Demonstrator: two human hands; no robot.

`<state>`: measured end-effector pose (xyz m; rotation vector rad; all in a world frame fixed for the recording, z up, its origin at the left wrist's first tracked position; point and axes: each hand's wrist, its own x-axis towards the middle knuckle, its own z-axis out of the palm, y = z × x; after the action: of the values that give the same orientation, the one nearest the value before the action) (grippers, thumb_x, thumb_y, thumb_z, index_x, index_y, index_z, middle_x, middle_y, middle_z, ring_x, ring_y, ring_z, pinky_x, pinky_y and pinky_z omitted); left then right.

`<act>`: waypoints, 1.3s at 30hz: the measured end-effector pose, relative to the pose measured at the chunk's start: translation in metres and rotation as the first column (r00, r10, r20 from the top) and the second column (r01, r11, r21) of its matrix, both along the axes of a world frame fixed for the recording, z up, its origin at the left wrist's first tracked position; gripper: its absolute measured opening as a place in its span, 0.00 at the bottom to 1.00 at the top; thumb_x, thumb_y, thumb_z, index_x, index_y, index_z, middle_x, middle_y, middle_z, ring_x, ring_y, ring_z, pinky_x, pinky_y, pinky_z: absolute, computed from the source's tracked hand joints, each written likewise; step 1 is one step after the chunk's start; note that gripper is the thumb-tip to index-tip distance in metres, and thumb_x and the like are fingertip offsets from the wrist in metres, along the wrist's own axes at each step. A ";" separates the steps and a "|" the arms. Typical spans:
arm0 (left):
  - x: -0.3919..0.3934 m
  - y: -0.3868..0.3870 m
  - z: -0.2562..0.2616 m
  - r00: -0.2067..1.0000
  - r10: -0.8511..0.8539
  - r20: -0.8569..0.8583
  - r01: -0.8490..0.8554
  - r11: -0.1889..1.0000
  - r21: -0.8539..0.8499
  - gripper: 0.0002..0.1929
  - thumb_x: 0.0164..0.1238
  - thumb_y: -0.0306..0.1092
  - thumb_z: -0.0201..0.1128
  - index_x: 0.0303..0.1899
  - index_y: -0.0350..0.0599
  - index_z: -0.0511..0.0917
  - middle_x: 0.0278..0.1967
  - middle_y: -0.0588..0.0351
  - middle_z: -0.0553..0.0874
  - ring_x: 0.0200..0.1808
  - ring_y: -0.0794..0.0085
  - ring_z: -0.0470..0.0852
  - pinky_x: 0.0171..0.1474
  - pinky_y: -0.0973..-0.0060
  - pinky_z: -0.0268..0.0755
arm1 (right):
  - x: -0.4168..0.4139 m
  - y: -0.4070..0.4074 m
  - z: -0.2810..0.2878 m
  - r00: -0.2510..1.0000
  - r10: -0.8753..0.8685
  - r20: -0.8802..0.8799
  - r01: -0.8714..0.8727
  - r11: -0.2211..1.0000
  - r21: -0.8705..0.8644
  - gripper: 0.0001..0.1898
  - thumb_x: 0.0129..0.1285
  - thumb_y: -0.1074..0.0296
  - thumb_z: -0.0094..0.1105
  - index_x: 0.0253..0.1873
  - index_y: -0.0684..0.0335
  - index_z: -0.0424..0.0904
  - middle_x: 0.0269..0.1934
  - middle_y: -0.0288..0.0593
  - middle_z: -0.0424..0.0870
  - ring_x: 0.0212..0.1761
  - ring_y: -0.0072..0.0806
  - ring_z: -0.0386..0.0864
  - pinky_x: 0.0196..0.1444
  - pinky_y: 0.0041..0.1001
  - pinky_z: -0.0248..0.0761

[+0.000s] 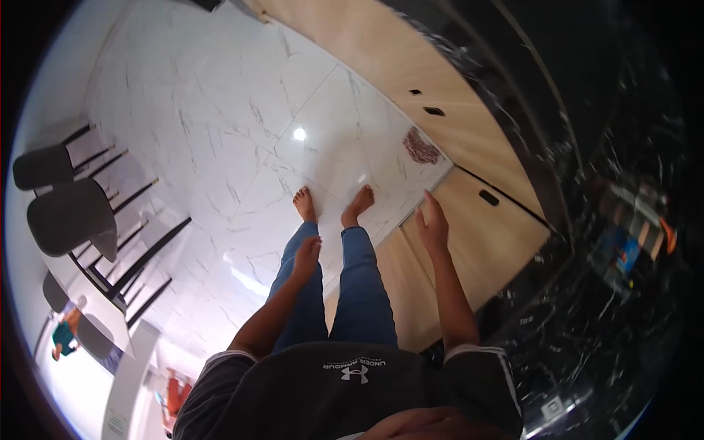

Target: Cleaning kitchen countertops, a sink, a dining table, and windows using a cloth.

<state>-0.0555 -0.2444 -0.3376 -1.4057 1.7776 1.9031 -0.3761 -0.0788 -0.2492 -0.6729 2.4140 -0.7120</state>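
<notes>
My left hand (308, 256) hangs in front of my left thigh, over the blue jeans (360, 275). Nothing shows in it, and its fingers are loosely bent. On the other side, my right hand (434, 228) is held out before a light wood cabinet door (473, 236) with a dark recessed pull (488, 198). Its thumb stands away from the fingers, and it holds nothing. I cannot tell whether it touches the cabinet. Both bare feet are on the white marble-look tile floor (231, 121).
A crumpled brownish cloth or mat (421, 146) lies on the floor by the cabinet corner. Black marble-look counter (555, 313) runs along the right, bearing blurred items (632, 236). Dark chairs (71, 217) stand around a white table at left. Two other people (65, 335) appear far off.
</notes>
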 end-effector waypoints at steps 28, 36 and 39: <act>-0.060 0.017 -0.057 0.887 0.378 0.266 -0.446 0.546 0.710 0.17 0.73 0.43 0.46 0.54 0.44 0.69 0.51 0.54 0.77 0.54 0.69 0.75 0.59 0.69 0.63 | -0.011 -0.019 -0.477 0.868 -0.442 0.227 0.419 0.897 0.144 0.20 0.64 0.62 0.53 0.57 0.66 0.72 0.52 0.45 0.74 0.53 0.34 0.73 0.57 0.32 0.65; -0.006 0.052 -0.069 0.865 0.355 0.354 -0.502 0.609 0.614 0.20 0.70 0.48 0.48 0.55 0.45 0.70 0.50 0.54 0.79 0.51 0.69 0.78 0.53 0.71 0.65 | 0.049 -0.116 -0.138 0.930 -0.020 -0.368 -0.073 0.969 -0.236 0.25 0.61 0.69 0.58 0.63 0.66 0.67 0.59 0.51 0.70 0.62 0.39 0.67 0.59 0.35 0.63; -0.005 0.036 -0.046 0.909 0.334 0.249 -0.416 0.698 0.583 0.20 0.70 0.48 0.48 0.55 0.45 0.70 0.49 0.54 0.79 0.50 0.70 0.78 0.51 0.72 0.66 | 0.063 -0.117 -0.079 0.962 0.088 -0.260 -0.140 0.972 -0.189 0.25 0.61 0.66 0.56 0.62 0.68 0.66 0.60 0.53 0.68 0.62 0.43 0.66 0.59 0.39 0.62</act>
<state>-0.0604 -0.2081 -0.3832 -1.6302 0.6794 2.2330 -0.3135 -0.1962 -0.3281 -1.0341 2.5214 -0.8822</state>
